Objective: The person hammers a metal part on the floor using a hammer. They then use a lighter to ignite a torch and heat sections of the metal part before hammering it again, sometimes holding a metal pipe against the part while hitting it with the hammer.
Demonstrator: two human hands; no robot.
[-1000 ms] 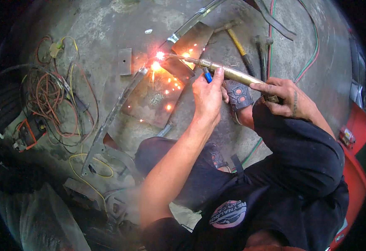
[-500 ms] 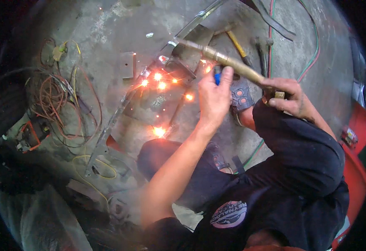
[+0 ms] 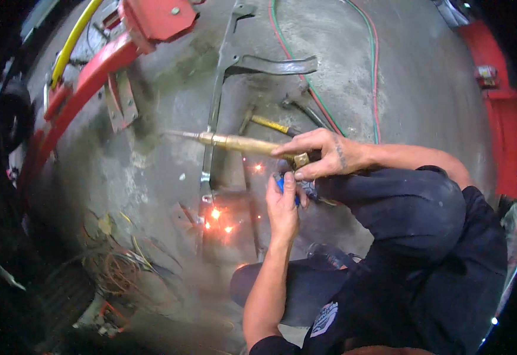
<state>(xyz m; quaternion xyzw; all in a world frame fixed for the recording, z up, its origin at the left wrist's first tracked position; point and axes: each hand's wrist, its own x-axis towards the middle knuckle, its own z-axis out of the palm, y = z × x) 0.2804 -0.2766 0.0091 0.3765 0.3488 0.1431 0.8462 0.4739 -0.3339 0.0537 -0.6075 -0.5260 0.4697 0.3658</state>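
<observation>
A brass gas torch with a thin metal tip points left across the middle of the head view. My right hand is closed around its rear end, by the valve knob. Just below, my left hand grips a small blue lighter, partly covered by the fingers. The two hands almost meet, thumb near thumb. Under the torch runs a long dark steel bar lying on the floor. Glowing orange sparks sit around its lower end, beside a flat metal plate.
A yellow-handled hammer and a black-handled tool lie beyond my right hand. Red and green hoses cross the floor. A red steel frame stands at the far left, tangled cables lower left. My bent knee is close by.
My view has shifted, showing more of the far floor and the red frame. The torch now points nearly straight left, and my hands have come closer together. Fewer sparks glow on the metal.
</observation>
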